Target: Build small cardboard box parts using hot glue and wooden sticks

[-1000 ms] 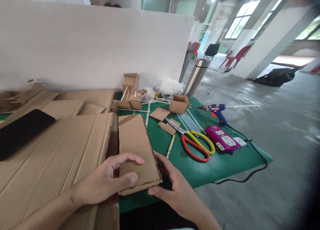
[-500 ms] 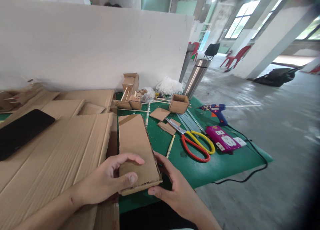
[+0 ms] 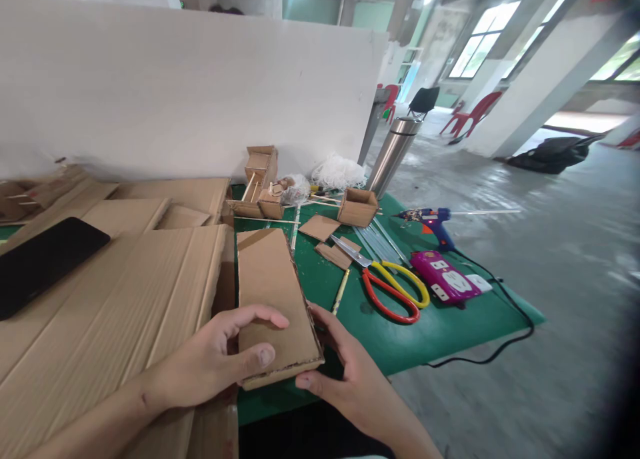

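The person holds a brown cardboard piece [image 3: 273, 299] flat, low over the green worktop [image 3: 440, 326]. The left hand [image 3: 210, 362] pinches its near edge, thumb on top, so it stays level. The right hand [image 3: 350, 372] props the other side. The scissors [image 3: 393, 289] lie close by, easy to reach.

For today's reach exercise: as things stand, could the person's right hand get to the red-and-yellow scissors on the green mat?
Probably yes: the scissors lie in the open ahead of the right hand, with only bare mat between; the hand must first release the cardboard piece.
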